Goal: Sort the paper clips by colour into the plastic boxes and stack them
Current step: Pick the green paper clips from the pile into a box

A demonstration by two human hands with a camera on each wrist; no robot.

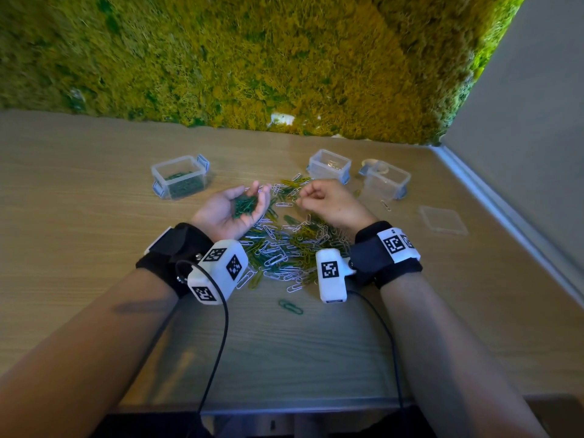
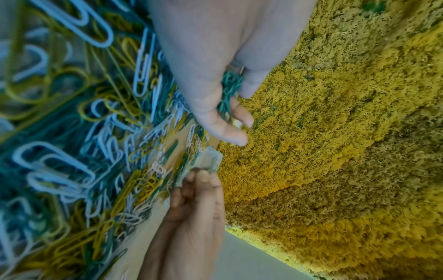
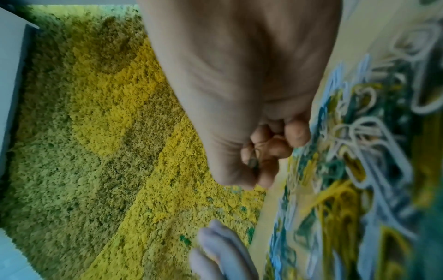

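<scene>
My left hand (image 1: 243, 200) lies palm up above the table with its fingers cupped round a bunch of green paper clips (image 1: 245, 206); the left wrist view shows the green paper clips (image 2: 228, 89) in the palm. My right hand (image 1: 311, 196) hovers just to the right, its fingers curled and its fingertips pinched together. In the right wrist view the right hand (image 3: 260, 157) seems to pinch one small dark green clip (image 3: 253, 160). A mixed pile of green, yellow and white clips (image 1: 284, 248) lies under both hands. A clear box (image 1: 180, 180) at the back left holds green clips.
Two more clear boxes stand at the back right: the middle box (image 1: 330, 165) holds a few clips, the right box (image 1: 387, 181) looks bare. A clear lid (image 1: 442, 219) lies flat on the right. Two stray green clips (image 1: 290, 306) lie near the front. A moss wall (image 1: 252, 58) backs the table.
</scene>
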